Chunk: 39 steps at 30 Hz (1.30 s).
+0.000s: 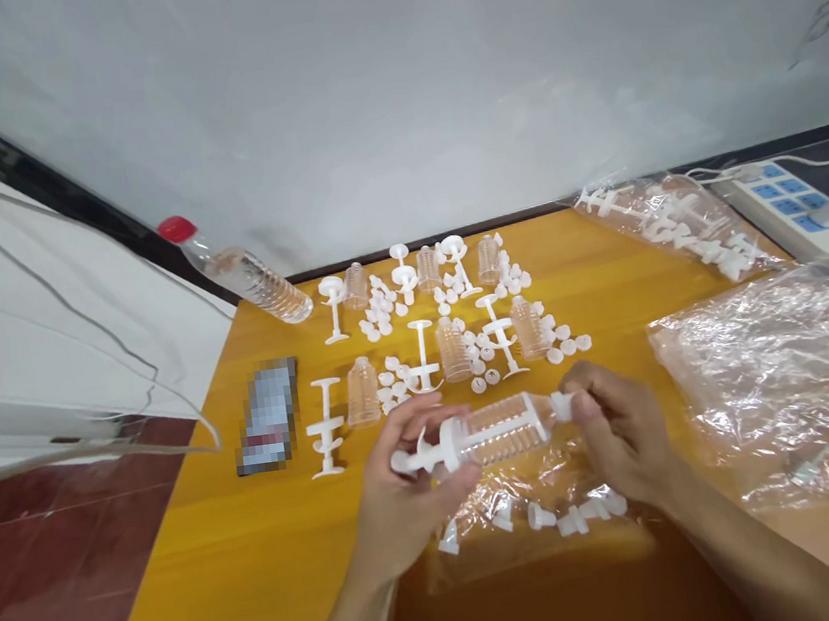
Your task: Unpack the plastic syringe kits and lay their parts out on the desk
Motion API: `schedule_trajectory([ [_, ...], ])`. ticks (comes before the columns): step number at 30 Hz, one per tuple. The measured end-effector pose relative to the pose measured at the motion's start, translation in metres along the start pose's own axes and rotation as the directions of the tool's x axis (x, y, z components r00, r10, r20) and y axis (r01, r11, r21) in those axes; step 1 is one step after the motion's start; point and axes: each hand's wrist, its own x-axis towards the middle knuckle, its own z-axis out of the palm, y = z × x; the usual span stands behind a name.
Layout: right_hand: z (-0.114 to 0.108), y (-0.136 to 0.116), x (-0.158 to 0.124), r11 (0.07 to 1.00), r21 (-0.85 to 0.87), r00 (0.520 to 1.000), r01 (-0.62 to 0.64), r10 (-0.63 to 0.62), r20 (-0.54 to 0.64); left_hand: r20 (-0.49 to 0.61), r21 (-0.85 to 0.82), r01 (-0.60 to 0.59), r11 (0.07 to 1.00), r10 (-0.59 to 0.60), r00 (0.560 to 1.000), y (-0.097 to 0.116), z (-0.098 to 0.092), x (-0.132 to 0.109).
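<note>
Clear tube (508, 446) in 2 hands (402, 501) (630, 430)

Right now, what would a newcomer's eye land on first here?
The clear syringe-like tube, held front and centre between the left grip and the right grip, would likely catch the eye first. Behind it, white plungers, clear cylinders and small white caps form two rows on the yellow table. At the table's back left is a red-capped bottle.

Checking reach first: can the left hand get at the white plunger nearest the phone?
Probably yes: only tabletop shows between the left hand and the white plunger, but that hand grips one end of a clear tube and may need freeing.
</note>
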Motion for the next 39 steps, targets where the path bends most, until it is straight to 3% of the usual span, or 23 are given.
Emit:
schedule_trajectory([
  [3,-0.003,-0.004,-0.001,0.949,0.104,0.953,-0.299,0.291,0.088,0.084,0.066,-0.315,0.947,0.309,0.947,0.004,0.001,-0.006],
  [5,-0.004,-0.007,0.000,0.909,0.166,0.923,-0.382,0.366,0.120,0.096,0.085,-0.321,0.943,0.313,0.945,0.005,0.002,-0.008],
  [7,-0.004,-0.008,0.001,0.915,0.179,0.931,-0.361,0.343,0.122,0.021,0.096,-0.183,0.978,0.182,0.983,0.003,0.004,-0.007],
  [9,-0.004,-0.007,0.003,0.947,0.140,0.955,-0.288,0.272,0.119,-0.068,0.020,0.024,1.000,-0.022,0.997,0.001,0.005,-0.003],
  [12,-0.004,-0.003,0.005,0.977,0.091,0.971,-0.192,0.176,0.160,-0.086,-0.159,0.267,0.951,-0.282,0.955,0.000,0.006,0.004],
  [14,-0.004,-0.001,0.004,0.978,0.089,0.969,-0.189,0.171,0.180,-0.085,-0.178,0.307,0.935,-0.326,0.942,0.000,0.005,0.006],
  [16,-0.004,-0.001,0.004,0.964,0.091,0.958,-0.252,0.234,0.167,-0.104,-0.102,0.214,0.972,-0.224,0.969,0.002,0.003,0.004],
  [18,-0.004,-0.003,0.004,0.930,0.107,0.928,-0.351,0.331,0.170,-0.094,0.025,0.034,0.999,-0.031,0.995,0.005,0.000,0.001],
  [20,-0.003,-0.005,0.004,0.888,0.138,0.891,-0.439,0.411,0.192,-0.043,0.136,-0.102,0.986,0.108,0.993,0.007,-0.002,-0.001],
  [25,-0.006,-0.004,0.004,0.797,0.197,0.820,-0.571,0.541,0.189,0.029,0.204,-0.101,0.974,0.097,0.995,0.010,-0.002,0.001],
  [29,-0.006,-0.002,0.005,0.787,0.168,0.795,-0.594,0.543,0.270,0.041,0.158,-0.103,0.982,0.097,0.994,0.007,-0.004,0.003],
  [34,-0.006,0.001,0.006,0.839,0.165,0.831,-0.518,0.448,0.330,0.002,0.092,0.126,0.988,-0.126,0.992,0.001,-0.013,0.005],
  [39,-0.009,0.004,0.007,0.941,0.091,0.886,-0.326,0.270,0.377,-0.011,-0.133,0.393,0.910,-0.398,0.917,0.001,-0.014,0.014],
])
